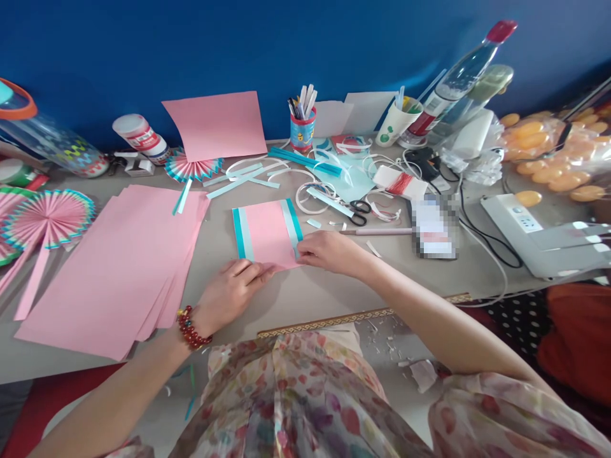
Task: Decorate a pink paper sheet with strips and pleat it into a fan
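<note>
Paper rectangle [267, 228], blue-banded, touches left hand [233, 289] and right hand [331, 251].

Pink sheet [268, 230], teal and pale-blue bands [242, 232] along 9 and 3 o'clock edges (teal outermost), mostly flat, near view's centre

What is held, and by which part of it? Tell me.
The striped pink sheet, at its near edge: the right grip appears to pinch near the right corner; the left grip touches further left, pinching or pressing unclear.
</note>
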### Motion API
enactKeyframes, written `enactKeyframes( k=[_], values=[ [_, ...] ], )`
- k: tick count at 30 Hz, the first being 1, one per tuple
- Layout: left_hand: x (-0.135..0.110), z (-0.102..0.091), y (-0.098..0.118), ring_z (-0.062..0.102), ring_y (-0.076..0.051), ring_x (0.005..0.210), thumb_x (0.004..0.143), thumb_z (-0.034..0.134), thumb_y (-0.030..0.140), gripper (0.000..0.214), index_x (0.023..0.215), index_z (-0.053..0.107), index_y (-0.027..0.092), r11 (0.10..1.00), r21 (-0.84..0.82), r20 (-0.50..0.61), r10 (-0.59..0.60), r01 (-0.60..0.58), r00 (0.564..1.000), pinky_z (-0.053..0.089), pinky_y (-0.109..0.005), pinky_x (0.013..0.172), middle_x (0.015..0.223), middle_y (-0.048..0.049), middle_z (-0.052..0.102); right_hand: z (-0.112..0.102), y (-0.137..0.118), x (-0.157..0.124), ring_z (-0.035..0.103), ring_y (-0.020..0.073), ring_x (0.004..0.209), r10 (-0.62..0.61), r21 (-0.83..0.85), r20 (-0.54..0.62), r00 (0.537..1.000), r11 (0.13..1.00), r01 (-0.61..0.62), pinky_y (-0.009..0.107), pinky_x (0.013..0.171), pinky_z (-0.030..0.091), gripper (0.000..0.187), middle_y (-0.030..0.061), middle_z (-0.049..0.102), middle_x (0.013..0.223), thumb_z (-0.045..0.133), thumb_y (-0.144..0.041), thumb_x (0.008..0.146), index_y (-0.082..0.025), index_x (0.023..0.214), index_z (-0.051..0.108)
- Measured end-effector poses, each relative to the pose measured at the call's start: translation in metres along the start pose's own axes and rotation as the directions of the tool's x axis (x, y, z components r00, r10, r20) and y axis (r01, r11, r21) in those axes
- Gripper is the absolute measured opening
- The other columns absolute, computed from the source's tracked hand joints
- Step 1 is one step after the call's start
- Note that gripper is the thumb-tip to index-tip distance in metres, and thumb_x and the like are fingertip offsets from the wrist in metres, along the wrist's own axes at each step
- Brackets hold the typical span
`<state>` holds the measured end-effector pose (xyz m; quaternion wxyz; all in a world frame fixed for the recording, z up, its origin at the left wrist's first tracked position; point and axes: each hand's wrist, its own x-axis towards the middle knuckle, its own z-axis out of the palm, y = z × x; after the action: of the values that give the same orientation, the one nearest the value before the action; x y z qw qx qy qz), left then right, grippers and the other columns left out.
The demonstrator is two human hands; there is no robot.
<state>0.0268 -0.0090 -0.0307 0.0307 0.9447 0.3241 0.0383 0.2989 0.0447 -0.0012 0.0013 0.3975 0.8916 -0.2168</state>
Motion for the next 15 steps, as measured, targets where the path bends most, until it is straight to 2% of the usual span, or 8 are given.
enactKeyframes(
  k=[6, 10, 15],
  values=[
    [0.0, -0.001, 0.001, 0.054, -0.022, 0.102, 0.093, 0.045, 0.008, 0.054, 0.145, 0.045, 0.024, 0.997, 0.071, -0.004, 0.02, -0.019, 1.0, 0.047, -0.038, 0.092, 0.125, -0.0075, 0.061, 0.006, 0.002, -0.001, 0.055, 0.0168, 0.08, -0.033, -0.056, -0.033, 0.999, 0.998, 0.031, 0.025, 0.069, 0.031, 0.02, 0.0035, 0.064, 0.082, 0.052, -0.026, 0.096, -0.018, 0.084, 0.065],
    [0.0, -0.001, 0.001, 0.055, -0.022, 0.102, 0.093, 0.045, 0.008, 0.054, 0.143, 0.047, 0.025, 0.998, 0.07, -0.015, 0.009, -0.007, 1.0, 0.048, -0.038, 0.092, 0.123, -0.0072, 0.062, 0.014, 0.002, -0.005, 0.056, 0.0185, 0.086, -0.022, -0.15, -0.04, 0.999, 0.988, 0.016, 0.027, 0.071, 0.031, 0.021, 0.0046, 0.065, 0.088, 0.053, -0.033, 0.098, -0.019, 0.089, 0.066],
    [-0.001, 0.002, 0.001, 0.055, -0.022, 0.101, 0.094, 0.045, 0.01, 0.051, 0.143, 0.047, 0.024, 0.998, 0.07, -0.034, 0.006, -0.004, 0.999, 0.048, -0.038, 0.092, 0.12, -0.0073, 0.062, 0.031, 0.003, -0.01, 0.055, 0.0206, 0.089, 0.012, -0.263, -0.148, 0.989, 0.964, -0.051, 0.029, 0.069, 0.032, 0.028, 0.0068, 0.066, 0.094, 0.05, -0.04, 0.099, -0.019, 0.092, 0.066]
  ],
)
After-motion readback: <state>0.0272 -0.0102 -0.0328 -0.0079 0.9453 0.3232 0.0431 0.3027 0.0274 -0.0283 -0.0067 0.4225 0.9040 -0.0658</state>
